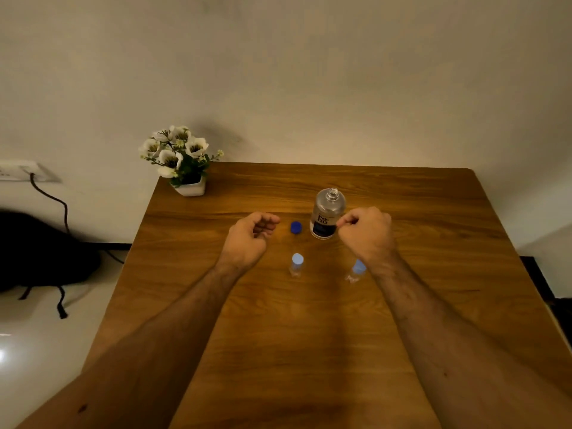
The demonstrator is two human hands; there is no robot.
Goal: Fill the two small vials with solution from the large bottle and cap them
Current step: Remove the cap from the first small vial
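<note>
On the table (309, 335) the open bottle (327, 213) stands at 12 o'clock, between the two hands and just behind them. The left hand (250, 235) hovers with loosely curled fingers and holds nothing. The right hand (368, 232) is curled tighter; whether it pinches something I cannot tell. One capped vial (297, 264) stands at 6 o'clock from the blue cap (296, 227). The other vial (356, 270) is partly hidden by the right wrist.

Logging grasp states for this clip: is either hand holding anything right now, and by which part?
Nothing visibly held: the left hand and right hand hover loosely curled over the table.
</note>
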